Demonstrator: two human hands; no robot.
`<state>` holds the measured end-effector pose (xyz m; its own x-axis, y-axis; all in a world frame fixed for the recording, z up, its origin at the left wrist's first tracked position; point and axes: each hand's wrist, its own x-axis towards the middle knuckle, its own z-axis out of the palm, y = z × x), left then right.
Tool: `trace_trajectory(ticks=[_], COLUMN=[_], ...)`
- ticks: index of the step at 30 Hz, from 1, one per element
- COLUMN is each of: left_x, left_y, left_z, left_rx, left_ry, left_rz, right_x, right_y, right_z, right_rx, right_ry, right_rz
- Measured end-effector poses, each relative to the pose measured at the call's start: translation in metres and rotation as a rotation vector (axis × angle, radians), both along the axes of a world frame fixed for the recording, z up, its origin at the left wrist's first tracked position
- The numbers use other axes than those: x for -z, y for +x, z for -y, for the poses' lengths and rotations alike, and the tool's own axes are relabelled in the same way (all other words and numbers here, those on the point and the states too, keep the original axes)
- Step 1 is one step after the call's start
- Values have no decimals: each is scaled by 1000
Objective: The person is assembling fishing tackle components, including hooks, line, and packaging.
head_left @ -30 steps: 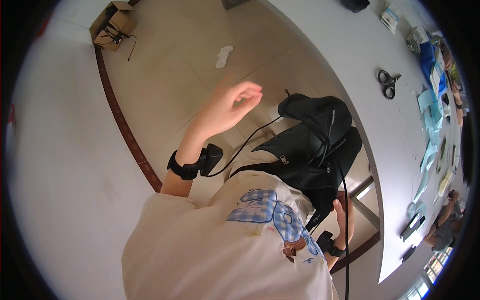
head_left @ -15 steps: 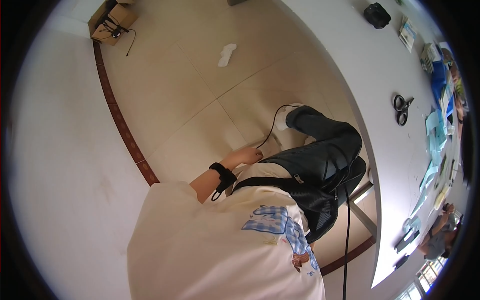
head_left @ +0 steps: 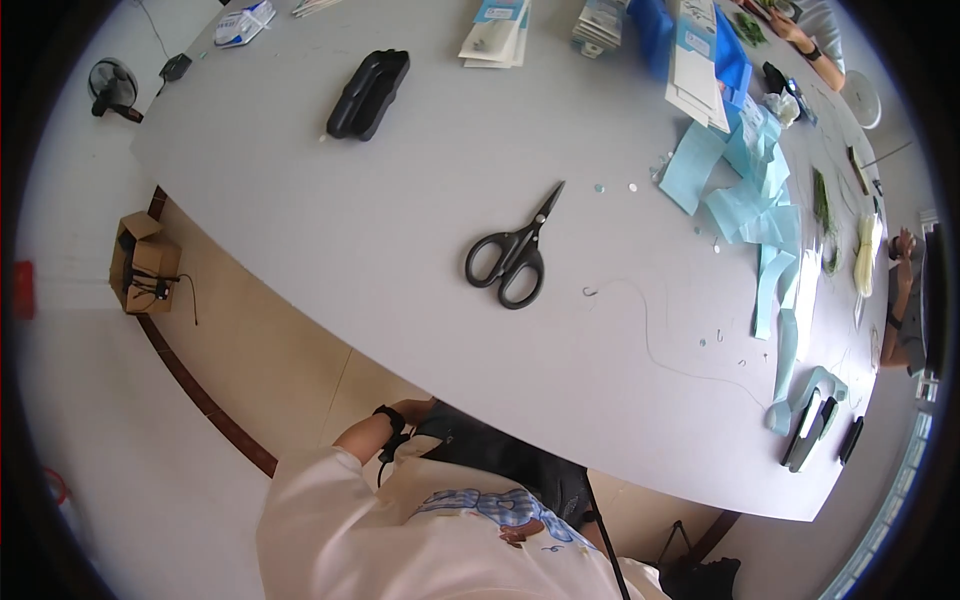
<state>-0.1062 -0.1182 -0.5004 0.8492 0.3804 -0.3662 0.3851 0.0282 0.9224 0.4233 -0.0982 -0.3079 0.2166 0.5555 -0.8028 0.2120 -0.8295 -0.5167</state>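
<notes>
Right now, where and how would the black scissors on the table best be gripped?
Probably by the handle loops, coming from the wearer's side: the scissors lie flat on the table with the loops turned toward the wearer and the closed blades pointing away.

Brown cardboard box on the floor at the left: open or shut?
Open: a flap stands out from the brown cardboard box, its dark inside shows, and black cables spill out.

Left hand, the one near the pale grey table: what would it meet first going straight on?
In the picture, the left hand would probably first meet the pale grey table at its curved edge. Depth is unclear, so it might pass underneath instead.
</notes>
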Motion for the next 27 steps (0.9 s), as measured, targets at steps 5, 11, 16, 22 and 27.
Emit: trace_trajectory(ticks=[5,11,16,22,27], left_x=[-51,-106,-141,-272,-330], left_y=[6,-44,6,5,-3], left_z=[0,15,-50,-18,30], left_rx=[67,89,87,-492,-209], left_ry=[31,85,138,-698,-279], left_rz=[-211,-455,-679,-545,-632], right_x=[4,4,18,-8,-48], right_y=[3,-12,-52,-61,-67], right_z=[-16,24,94,118,154], right_rx=[127,218,267,167,-375], right_ry=[-26,-61,-94,-373,-397], right_rz=[-56,-119,-196,-595,-490])
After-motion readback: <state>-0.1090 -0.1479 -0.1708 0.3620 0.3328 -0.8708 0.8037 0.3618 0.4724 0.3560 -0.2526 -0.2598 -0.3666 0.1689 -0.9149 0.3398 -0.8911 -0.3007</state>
